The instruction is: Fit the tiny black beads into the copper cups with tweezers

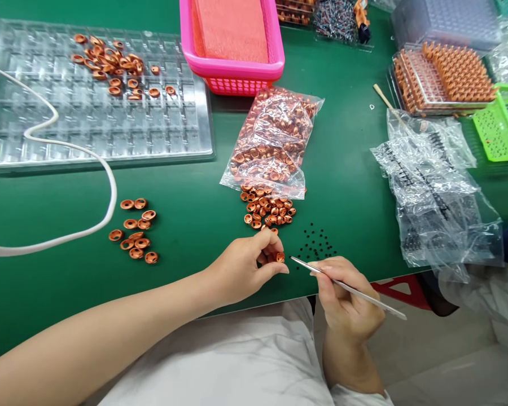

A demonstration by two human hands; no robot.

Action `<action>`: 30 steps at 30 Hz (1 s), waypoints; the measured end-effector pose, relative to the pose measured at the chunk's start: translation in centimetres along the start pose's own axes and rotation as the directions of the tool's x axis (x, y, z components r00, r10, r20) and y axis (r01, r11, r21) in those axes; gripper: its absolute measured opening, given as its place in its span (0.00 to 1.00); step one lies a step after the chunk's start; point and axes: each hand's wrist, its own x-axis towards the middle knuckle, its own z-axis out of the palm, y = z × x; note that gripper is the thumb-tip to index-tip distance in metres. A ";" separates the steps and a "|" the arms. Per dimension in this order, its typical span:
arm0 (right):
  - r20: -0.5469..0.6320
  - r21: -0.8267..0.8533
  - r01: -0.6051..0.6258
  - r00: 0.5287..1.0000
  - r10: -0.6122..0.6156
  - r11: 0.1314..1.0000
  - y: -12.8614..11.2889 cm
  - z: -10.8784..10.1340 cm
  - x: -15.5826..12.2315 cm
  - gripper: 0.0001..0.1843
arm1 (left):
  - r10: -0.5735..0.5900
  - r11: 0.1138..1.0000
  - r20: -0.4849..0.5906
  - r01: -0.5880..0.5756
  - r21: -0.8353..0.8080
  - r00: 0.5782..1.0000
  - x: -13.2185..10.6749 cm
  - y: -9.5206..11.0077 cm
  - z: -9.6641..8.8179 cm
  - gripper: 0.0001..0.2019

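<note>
Between the thumb and fingers of my left hand [249, 265] is a small copper-coloured ring-shaped part [280, 257]. My right hand [351, 296] grips a pair of metal tweezers [355, 291], whose tip points left, close to the copper part. A tiny dark speck shows at that tip; whether the tweezers pinch it I cannot make out. Tiny black pieces [317, 243] lie scattered on the table just beyond the tweezers. Behind my left hand, a pile of copper-coloured parts [271, 210] spills from the mouth of a clear plastic bag [275, 141] full of them.
Several loose copper parts [136, 232] sit left on the green table [186, 214]. A clear tray [152, 129] holds more, with a white cable [80, 145] across it. A pink basket [232, 69] stands behind; plastic bags [440, 197] and a green basket [497, 127] are right.
</note>
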 end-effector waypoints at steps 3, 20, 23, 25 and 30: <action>0.063 0.026 -0.015 0.998 0.014 1.000 -0.6 0.2 0.0 0.18 | 0.031 0.999 -0.016 -0.031 0.021 0.999 -0.1 0.0 0.1 0.08; 0.126 -0.050 0.009 0.992 -0.002 0.999 -0.7 0.8 0.1 0.18 | 0.348 0.912 -0.074 -0.319 0.259 0.935 -0.5 -0.8 0.2 0.10; 0.139 -0.070 0.008 0.990 0.002 0.997 -0.7 0.7 0.3 0.18 | 0.354 0.914 -0.040 -0.336 0.227 0.935 -0.5 -0.8 0.1 0.09; 0.143 -0.082 0.002 0.990 0.010 0.997 -0.7 0.5 0.3 0.17 | 0.318 0.931 -0.013 -0.309 0.195 0.948 -0.5 -0.7 -0.1 0.10; 0.171 -0.108 0.001 0.985 0.017 0.994 -0.6 0.2 0.5 0.17 | 0.245 0.958 0.039 -0.248 0.145 0.969 -0.4 -0.6 -0.3 0.12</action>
